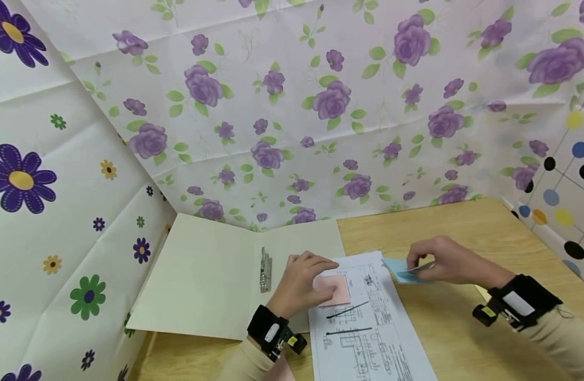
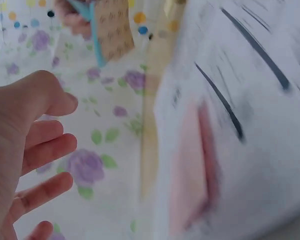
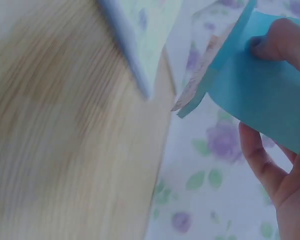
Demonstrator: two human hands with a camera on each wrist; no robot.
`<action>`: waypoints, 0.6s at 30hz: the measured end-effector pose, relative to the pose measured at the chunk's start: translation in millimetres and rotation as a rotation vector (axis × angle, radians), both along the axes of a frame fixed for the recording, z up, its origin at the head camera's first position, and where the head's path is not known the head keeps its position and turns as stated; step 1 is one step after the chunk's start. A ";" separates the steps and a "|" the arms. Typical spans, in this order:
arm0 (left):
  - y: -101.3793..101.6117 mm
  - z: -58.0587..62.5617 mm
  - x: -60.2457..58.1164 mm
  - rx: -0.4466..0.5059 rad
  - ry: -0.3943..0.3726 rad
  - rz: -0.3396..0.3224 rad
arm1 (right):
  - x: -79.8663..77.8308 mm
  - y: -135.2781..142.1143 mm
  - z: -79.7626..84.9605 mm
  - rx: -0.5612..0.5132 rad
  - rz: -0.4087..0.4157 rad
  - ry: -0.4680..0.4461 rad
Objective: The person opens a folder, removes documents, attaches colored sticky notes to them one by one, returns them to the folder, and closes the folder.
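In the head view my right hand (image 1: 446, 262) pinches a blue sticky note pad (image 1: 395, 269) just past the right edge of a printed drawing sheet (image 1: 392, 328). The right wrist view has the thumb on the blue pad (image 3: 260, 95) and fingers beneath; its patterned backing (image 2: 115, 30) shows in the left wrist view. My left hand (image 1: 299, 280), fingers loosely bent and holding nothing, hovers over the sheet beside a pink sticky note (image 1: 340, 293). That pink note (image 2: 187, 170) lies on the sheet, partly hidden by the hand in the head view.
An open cream lever arch folder (image 1: 206, 280) with a metal clip (image 1: 265, 272) lies to the left, reaching under the sheet. Something pink (image 1: 280, 371) shows below my left forearm. A yellow edge (image 1: 482, 292) peeks out by the right wrist. Flowered sheeting (image 1: 297, 132) stands behind the wooden table (image 1: 463, 338).
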State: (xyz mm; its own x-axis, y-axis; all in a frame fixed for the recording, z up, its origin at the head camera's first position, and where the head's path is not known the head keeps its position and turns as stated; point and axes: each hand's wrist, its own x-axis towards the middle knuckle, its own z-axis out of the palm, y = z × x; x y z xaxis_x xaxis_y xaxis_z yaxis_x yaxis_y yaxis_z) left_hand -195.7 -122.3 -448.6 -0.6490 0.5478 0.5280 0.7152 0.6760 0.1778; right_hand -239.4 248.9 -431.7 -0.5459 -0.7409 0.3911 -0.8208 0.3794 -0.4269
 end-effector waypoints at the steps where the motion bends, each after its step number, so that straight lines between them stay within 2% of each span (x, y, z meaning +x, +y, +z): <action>1: 3.5 2.7 0.2 -0.003 0.008 -0.014 | 1.4 -5.7 2.5 -0.019 0.025 -0.009; 6: 19.5 13.4 -0.5 0.007 0.029 -0.080 | 5.2 -32.4 12.4 -0.083 0.125 -0.032; 8: 24.6 16.1 -1.9 0.028 0.032 -0.114 | 5.8 -41.5 15.5 -0.101 0.140 -0.055; 15: 36.3 19.9 -4.5 0.114 -0.029 -0.233 | 6.6 -65.2 19.8 -0.264 0.266 -0.099; 18: 38.6 20.8 -5.4 0.126 -0.010 -0.254 | 7.4 -69.1 18.7 -0.300 0.293 -0.124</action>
State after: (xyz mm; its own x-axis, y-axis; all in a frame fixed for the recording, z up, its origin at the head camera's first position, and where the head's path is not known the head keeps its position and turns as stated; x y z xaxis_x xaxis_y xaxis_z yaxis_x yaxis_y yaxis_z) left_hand -201.0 -83.7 -427.9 -0.5044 0.6243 0.5965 0.8569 0.4473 0.2563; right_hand -232.0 179.7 -413.0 -0.3861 -0.7351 0.5573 -0.8111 -0.0172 -0.5847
